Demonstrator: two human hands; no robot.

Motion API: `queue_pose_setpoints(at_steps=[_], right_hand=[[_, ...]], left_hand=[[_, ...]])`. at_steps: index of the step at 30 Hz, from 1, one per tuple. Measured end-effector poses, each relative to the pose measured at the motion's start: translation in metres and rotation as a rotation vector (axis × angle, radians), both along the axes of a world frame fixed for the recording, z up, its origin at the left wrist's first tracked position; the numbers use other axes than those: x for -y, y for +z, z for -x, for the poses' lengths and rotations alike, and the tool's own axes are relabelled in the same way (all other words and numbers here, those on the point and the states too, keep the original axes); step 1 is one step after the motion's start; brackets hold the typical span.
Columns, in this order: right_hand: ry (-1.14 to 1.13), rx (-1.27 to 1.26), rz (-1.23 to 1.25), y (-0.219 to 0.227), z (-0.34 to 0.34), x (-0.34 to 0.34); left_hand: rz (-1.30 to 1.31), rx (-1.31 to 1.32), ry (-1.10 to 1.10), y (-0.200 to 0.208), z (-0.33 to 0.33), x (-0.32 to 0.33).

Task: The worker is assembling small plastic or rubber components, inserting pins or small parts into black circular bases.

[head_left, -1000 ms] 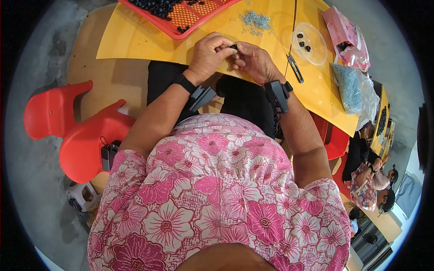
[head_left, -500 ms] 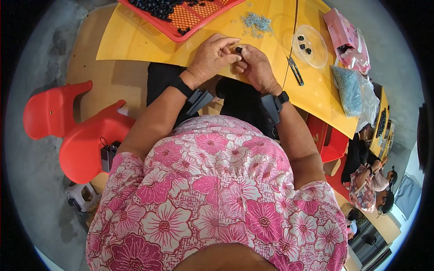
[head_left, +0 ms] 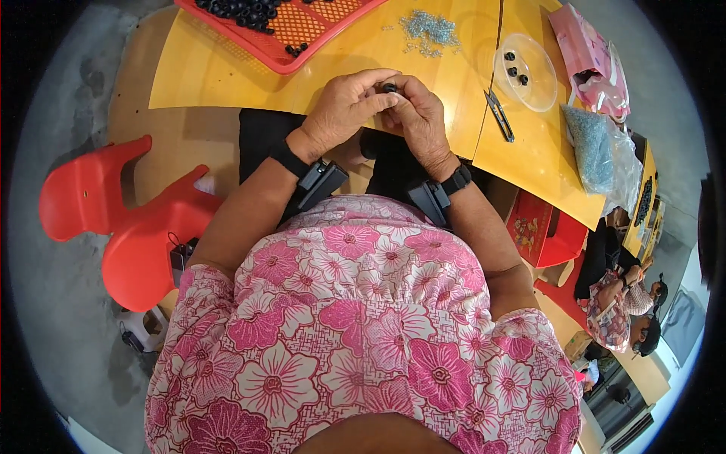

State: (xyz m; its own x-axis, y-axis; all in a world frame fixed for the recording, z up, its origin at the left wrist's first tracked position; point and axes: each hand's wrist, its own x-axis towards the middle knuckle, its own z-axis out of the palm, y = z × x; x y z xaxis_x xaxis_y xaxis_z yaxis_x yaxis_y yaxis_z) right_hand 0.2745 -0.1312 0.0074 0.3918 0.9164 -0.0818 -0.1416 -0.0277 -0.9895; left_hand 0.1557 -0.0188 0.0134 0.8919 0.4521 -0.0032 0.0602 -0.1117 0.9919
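Note:
Over the near edge of the yellow table, my left hand (head_left: 340, 111) and my right hand (head_left: 425, 125) meet with fingertips pinched together. Between them is a small black ring-shaped part (head_left: 389, 88), partly covered by the fingers. Whether a second small piece is in the fingertips is hidden. Beyond my hands lies a loose pile of tiny clear bluish pieces (head_left: 429, 32). To the right, a clear round tub (head_left: 550, 89) holds a few similar black parts (head_left: 513, 71). Black thread snips (head_left: 499, 117) lie beside that tub.
A red mesh basket (head_left: 321, 45) of black parts sits at the far left of the table (head_left: 219, 79). A bag of bluish pieces (head_left: 588, 147) and a pink bag (head_left: 586, 49) lie right. Red chairs (head_left: 144, 257) stand left; other people (head_left: 612, 303) sit far right.
My hands have drawn closer together and shifted slightly left and down around the black part. My right wrist has turned inward. The whole view has shifted slightly.

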Motion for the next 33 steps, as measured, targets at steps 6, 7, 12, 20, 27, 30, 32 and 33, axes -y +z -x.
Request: queue_pose_setpoints(at_steps=[6, 7, 12, 20, 27, 30, 32, 33], right_hand=[[-0.013, -0.068, 0.054, 0.004, -0.002, -0.003], [-0.015, -0.070, 0.055, 0.004, -0.003, -0.003], [0.111, -0.586, 0.017, 0.013, -0.019, -0.006], [0.250, -0.646, 0.045, 0.002, -0.034, -0.002], [0.340, -0.654, 0.057, 0.001, -0.039, -0.005], [0.332, -0.650, 0.087, 0.005, -0.040, -0.005], [0.342, -0.650, 0.091, 0.002, -0.041, -0.005], [0.354, -0.648, 0.095, 0.001, -0.042, -0.005]], left_hand=[[0.009, -0.001, 0.024, 0.000, -0.004, -0.001], [0.010, -0.013, 0.020, 0.000, -0.005, -0.002], [0.051, 0.155, 0.168, -0.008, -0.008, 0.008], [-0.017, 0.188, 0.254, -0.005, -0.007, 0.010], [-0.152, 0.081, 0.177, -0.003, -0.004, 0.004], [-0.141, 0.110, 0.137, -0.006, -0.003, -0.001], [-0.135, 0.129, 0.122, -0.007, -0.002, -0.002], [-0.134, 0.106, 0.109, -0.007, -0.002, -0.003]])
